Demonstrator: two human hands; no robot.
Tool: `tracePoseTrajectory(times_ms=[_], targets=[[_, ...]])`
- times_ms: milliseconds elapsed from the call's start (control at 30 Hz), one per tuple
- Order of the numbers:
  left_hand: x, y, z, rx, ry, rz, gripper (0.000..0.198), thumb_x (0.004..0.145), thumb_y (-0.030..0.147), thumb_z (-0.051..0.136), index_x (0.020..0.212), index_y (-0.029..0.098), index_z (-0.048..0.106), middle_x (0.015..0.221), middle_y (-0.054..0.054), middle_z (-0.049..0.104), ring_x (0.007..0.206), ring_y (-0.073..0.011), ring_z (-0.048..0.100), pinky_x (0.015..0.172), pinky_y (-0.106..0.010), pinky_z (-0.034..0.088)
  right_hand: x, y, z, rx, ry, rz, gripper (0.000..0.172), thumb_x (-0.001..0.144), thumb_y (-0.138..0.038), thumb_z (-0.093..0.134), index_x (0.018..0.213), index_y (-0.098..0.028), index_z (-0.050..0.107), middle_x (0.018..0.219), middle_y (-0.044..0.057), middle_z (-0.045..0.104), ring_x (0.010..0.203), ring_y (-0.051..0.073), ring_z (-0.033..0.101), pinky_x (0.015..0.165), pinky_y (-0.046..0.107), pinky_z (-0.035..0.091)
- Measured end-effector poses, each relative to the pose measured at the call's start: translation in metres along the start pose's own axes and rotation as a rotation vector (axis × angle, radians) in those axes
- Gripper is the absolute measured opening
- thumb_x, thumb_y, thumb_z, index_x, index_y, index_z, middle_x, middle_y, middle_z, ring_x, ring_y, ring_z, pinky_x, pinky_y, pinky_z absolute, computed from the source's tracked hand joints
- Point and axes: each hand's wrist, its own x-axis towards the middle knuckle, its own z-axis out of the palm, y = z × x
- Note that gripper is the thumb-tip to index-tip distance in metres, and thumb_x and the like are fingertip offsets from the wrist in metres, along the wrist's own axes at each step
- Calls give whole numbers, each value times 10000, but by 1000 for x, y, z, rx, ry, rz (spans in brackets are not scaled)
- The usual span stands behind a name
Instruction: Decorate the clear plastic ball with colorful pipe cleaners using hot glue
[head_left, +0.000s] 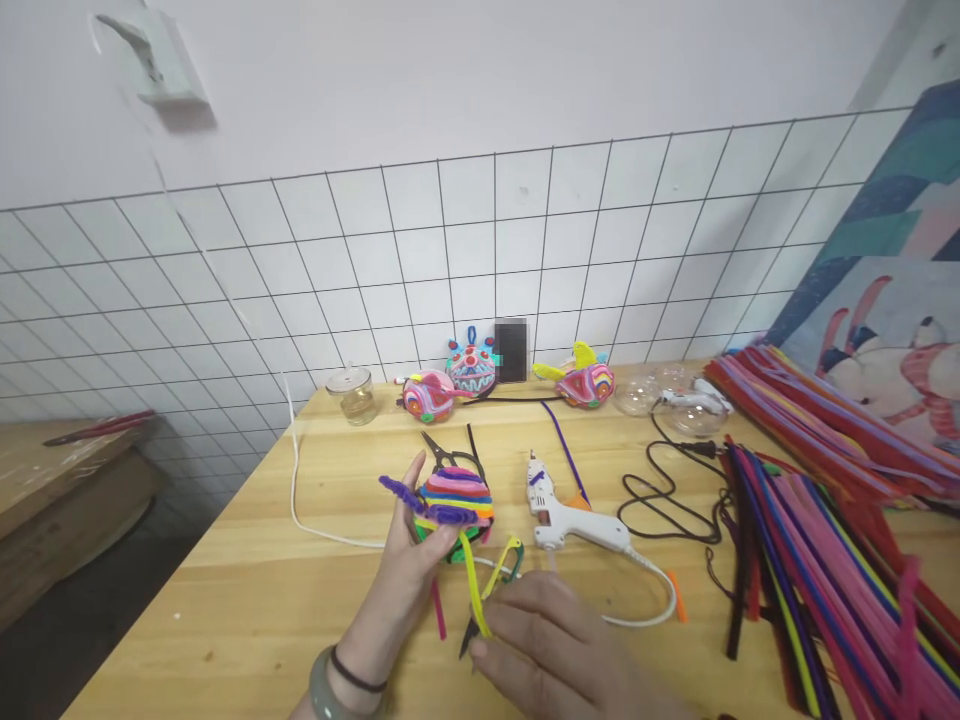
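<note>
My left hand [422, 545] holds up a round craft piece [456, 492] wrapped in rainbow-striped pipe cleaners, with a purple fuzzy strip sticking out to the left. From its underside a yellow pipe cleaner [471, 575] runs down to my right hand [555, 640], whose fingers are closed around the lower end. A dark pointed tool tip [469, 637] shows by the right fingertips; the rest of it is hidden. Behind the piece lie black-handled scissors [442, 455]. To the right rests a white hot glue gun [574, 520] with its nozzle pointing away.
Two fish-like pipe-cleaner crafts [429, 397] and a blue face-like one [471, 368] stand along the back. A lidded glass jar [356, 397] is at back left, clear plastic balls [637, 395] at back right. Bundles of pipe cleaners [825, 540] and a black cable [667, 500] occupy the right.
</note>
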Motion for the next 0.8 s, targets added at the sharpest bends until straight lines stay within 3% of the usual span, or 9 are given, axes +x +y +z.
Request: tracePoseTrajectory(times_ms=[167, 267, 367, 433, 500, 600, 800], targets=[[0, 1, 0, -25, 27, 19, 907, 636, 226, 803, 1408, 340, 340, 1127, -75, 683, 1004, -273, 658, 953, -444, 456, 3, -8, -6, -33, -64, -3, 266, 993, -166, 372, 1177, -124, 559, 985, 66, 737, 939, 161, 633, 907, 308, 496], [2, 7, -2, -110, 30, 1, 846, 647, 251, 791, 1385, 344, 387, 1112, -62, 691, 980, -271, 667, 918, -446, 483, -8, 1, 1, -143, -87, 21, 321, 992, -163, 330, 1254, -118, 509, 1028, 84, 728, 971, 179, 627, 881, 308, 500], [6, 16, -8, -245, 3, -40, 799, 654, 322, 779, 1371, 338, 424, 1121, -59, 694, 976, -278, 666, 914, -459, 487, -36, 31, 16, -387, -117, 234, 394, 956, -168, 316, 1314, -100, 464, 1108, 124, 689, 1004, 216, 616, 855, 336, 507], [10, 21, -13, -322, -37, -66, 811, 637, 360, 783, 1370, 308, 438, 1114, -73, 700, 1017, -298, 649, 943, -472, 467, -57, 54, 25, -584, -274, 531, 438, 885, -112, 363, 1304, -90, 489, 1247, 162, 610, 1139, 259, 552, 951, 403, 453], [12, 23, -17, -345, -71, -81, 811, 645, 365, 775, 1376, 282, 435, 1089, -88, 709, 1042, -314, 638, 957, -491, 451, -75, 71, 31, -635, -333, 647, 450, 782, -45, 434, 1212, -24, 566, 1182, 231, 624, 1077, 323, 580, 901, 456, 469], [12, 21, -19, -336, -74, -60, 807, 660, 338, 769, 1385, 304, 416, 1056, -72, 718, 989, -294, 664, 963, -504, 441, -87, 80, 35, -663, -379, 749, 486, 685, 35, 449, 1134, -26, 625, 1081, 246, 656, 971, 353, 620, 762, 451, 508], [6, 21, -16, -301, -105, -79, 883, 623, 296, 802, 1400, 314, 383, 1109, -68, 696, 984, -286, 666, 963, -487, 437, -84, 80, 36, -629, -436, 836, 503, 727, 30, 431, 1147, -150, 643, 916, 159, 673, 812, 295, 638, 634, 358, 467]])
